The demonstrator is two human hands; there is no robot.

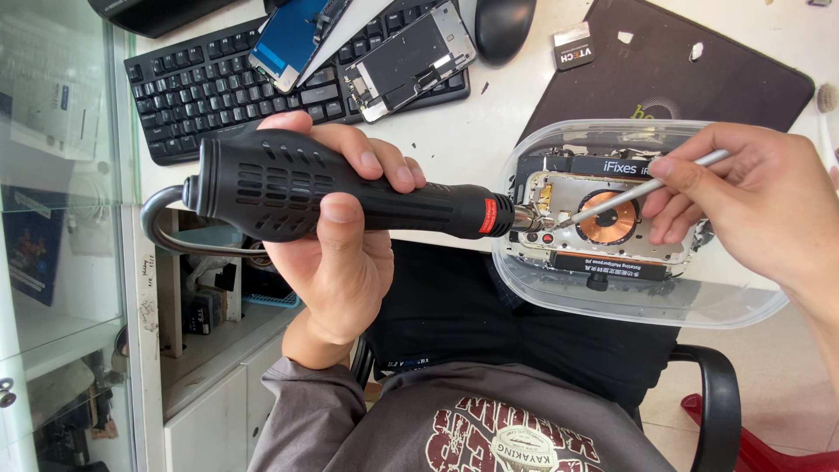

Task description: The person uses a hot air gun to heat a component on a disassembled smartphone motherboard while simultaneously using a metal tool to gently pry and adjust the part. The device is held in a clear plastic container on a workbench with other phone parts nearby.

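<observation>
The left hand (pixel 336 236) is wrapped tight round a black hot-air gun (pixel 350 197), nozzle pointing to 3 o'clock at an opened phone (pixel 603 218) in a clear tray (pixel 647 301). The right hand (pixel 752 205) pinches tweezers (pixel 642 188), tip on the phone. At 11 o'clock a keyboard (pixel 201 87) lies on the worktop (pixel 463 131).

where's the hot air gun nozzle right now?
Head view, centre-right: the hot air gun lies in the left hand, its nozzle at the left edge of the opened phone inside the clear tray, beside the tweezers tip.
</observation>
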